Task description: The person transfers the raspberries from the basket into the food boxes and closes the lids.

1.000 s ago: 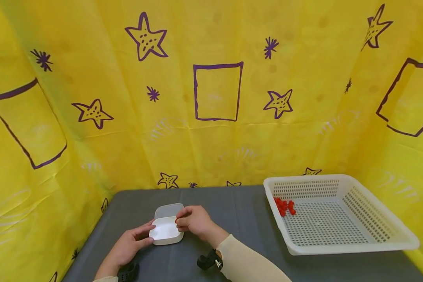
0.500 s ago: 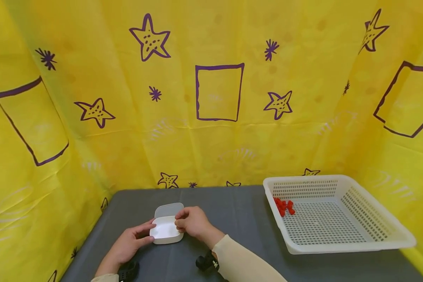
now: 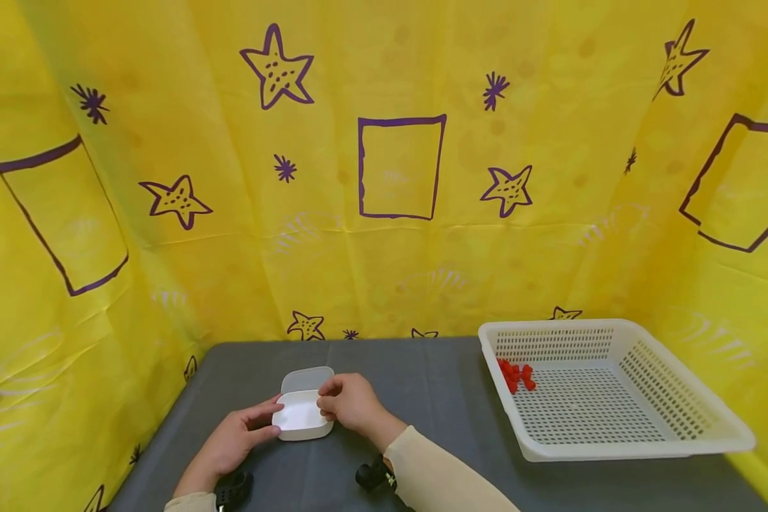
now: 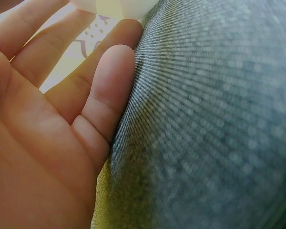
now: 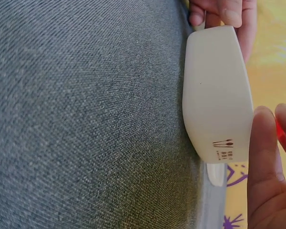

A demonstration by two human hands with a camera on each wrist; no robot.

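I'm pinching a red piece point(image 5: 280, 131) in my right hand point(image 3: 355, 405) at the white box point(image 5: 214, 90)'s right rim, left hand point(image 3: 233, 437) gripping its left side on the counter point(image 3: 429, 391). Guessing box: light, stiff, slick; hold walls.

My head view looks forward and down over the grey fabric surface point(image 3: 435, 412); both wrist views, sideways, sit near: left on my left hand point(image 4: 47, 124), right on the white rounded plastic box point(image 5: 217, 90), shared with the head.
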